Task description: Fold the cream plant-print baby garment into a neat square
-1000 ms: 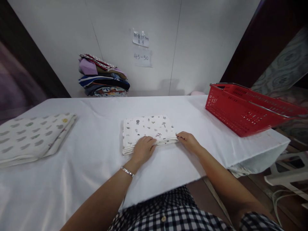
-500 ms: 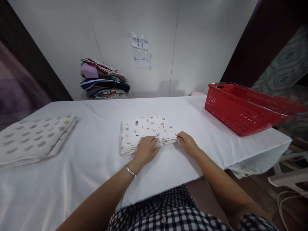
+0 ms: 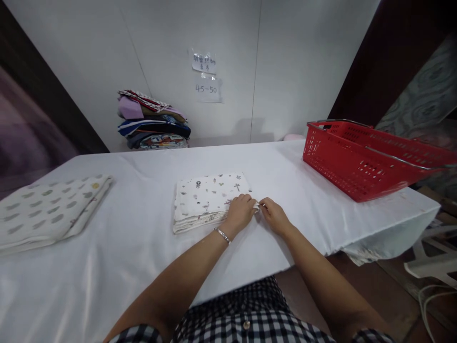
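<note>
A folded white cloth with small printed figures (image 3: 205,197) lies in the middle of the white-covered table (image 3: 143,238). My left hand (image 3: 241,212), a silver bracelet on its wrist, rests on the cloth's near right corner with the fingers curled over the edge. My right hand (image 3: 273,214) is just beside it and pinches that same corner from the right. The two hands almost touch each other.
A second folded cloth with grey spots (image 3: 46,209) lies at the table's left edge. A red plastic basket (image 3: 360,155) stands at the right end. A stack of folded coloured fabrics (image 3: 153,121) sits by the back wall under paper notes (image 3: 205,76).
My left hand slid right along the cloth's near edge to its right corner, meeting my right hand. The view shifted slightly.
</note>
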The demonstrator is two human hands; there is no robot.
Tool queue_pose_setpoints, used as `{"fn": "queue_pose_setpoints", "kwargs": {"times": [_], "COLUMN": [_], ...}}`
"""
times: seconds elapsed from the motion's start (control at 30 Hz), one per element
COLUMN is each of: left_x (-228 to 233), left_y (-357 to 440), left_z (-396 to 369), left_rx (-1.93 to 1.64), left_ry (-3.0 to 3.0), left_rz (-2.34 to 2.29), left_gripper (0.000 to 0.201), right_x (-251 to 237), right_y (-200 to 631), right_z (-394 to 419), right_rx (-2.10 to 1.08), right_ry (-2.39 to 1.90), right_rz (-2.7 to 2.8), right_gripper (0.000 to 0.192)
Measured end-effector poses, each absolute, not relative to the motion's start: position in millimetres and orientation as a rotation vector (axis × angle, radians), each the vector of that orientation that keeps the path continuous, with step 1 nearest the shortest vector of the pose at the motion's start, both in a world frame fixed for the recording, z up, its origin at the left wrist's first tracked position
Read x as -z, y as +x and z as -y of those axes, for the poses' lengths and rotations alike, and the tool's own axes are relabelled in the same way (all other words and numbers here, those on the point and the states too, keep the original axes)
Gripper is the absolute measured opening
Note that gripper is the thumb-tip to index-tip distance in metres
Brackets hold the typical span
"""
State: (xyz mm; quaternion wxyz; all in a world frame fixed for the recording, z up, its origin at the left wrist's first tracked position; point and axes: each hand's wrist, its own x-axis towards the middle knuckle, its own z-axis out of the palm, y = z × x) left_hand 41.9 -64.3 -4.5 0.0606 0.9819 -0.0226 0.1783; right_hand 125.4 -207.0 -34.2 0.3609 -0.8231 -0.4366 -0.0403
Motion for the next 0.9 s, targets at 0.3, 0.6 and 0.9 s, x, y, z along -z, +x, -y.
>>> {"fn": "queue_pose_setpoints", "kwargs": {"times": [0.3, 0.6, 0.9], "left_x": [8.0, 9.6, 10.9], "left_y": [39.5, 40.0, 41.7], "left_z": [64.0, 64.2, 63.6], "left_rx": [-0.553, -0.567, -0.58], "left_ry": [2.974, 2.952, 2.89], "left_rz": [0.042, 0.044, 0.014], "left_gripper": [0.008, 0.009, 0.006], "right_x": [32.2, 33.2, 32.2], "right_y": [122.3, 119.6, 118.0], "right_z": [207.1, 208.4, 206.8], "right_rx": [0.056, -0.06, -0.008], "right_ry": [-2.091, -2.085, -2.118], "right_rz": [1.093, 1.011, 1.037], "right_gripper": [0.014, 0.018, 0.016]}}
